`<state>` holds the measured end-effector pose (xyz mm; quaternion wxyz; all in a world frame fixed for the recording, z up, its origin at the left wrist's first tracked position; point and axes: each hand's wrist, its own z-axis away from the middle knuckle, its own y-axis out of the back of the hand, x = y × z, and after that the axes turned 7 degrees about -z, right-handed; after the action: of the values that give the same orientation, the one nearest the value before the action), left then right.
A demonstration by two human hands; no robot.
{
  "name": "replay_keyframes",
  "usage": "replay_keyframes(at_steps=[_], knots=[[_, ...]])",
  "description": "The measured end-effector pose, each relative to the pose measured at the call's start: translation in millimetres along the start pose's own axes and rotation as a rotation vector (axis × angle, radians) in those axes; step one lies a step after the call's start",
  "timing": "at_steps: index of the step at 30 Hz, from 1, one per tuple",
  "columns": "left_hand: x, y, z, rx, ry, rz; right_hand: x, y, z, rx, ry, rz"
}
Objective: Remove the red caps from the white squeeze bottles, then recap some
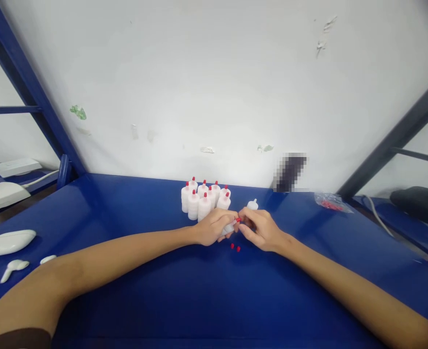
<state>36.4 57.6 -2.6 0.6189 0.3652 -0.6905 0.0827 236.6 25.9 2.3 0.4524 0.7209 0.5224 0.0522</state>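
A white squeeze bottle lies tilted in my left hand, whose fingers wrap round it. Its nozzle points to the right and bears a red cap. Thumb and fingers of my right hand close in at that tip, pinching around the red cap. Two loose red caps rest on the blue table just below my hands. Behind my left hand stand several upright white bottles with red tips, grouped closely. Another white bottle with a bare nozzle stands behind my right hand, which partly hides it.
On the blue table, a clear bag of red pieces lies at the back right. A dark, pixelated object leans against the white wall. At the left are a white case and a white earbud. Blue frame posts flank the table.
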Motion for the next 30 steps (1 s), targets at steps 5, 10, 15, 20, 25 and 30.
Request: replay_keyframes(at_steps=[5, 10, 15, 20, 25, 30], knots=[[0, -0.9, 2, 0.018, 0.005, -0.017, -8, -12, 4, -0.001, -0.269, -0.201], [2, -0.5, 1, -0.016, 0.052, 0.084, -14, -5, 6, -0.073, -0.228, -0.144], [0, 1.4, -2, -0.048, 0.082, 0.053, -13, 1, 6, -0.131, -0.178, -0.069], [2, 0.2, -1, -0.036, 0.046, -0.095, -15, 1, 4, -0.149, -0.227, -0.173], [5, -3.5, -1, 0.003, 0.027, -0.165, -12, -6, 3, -0.08, -0.44, -0.535], [2, -4.2, -1, 0.025, 0.004, -0.183, 3, -6, 2, 0.017, -0.692, -0.915]])
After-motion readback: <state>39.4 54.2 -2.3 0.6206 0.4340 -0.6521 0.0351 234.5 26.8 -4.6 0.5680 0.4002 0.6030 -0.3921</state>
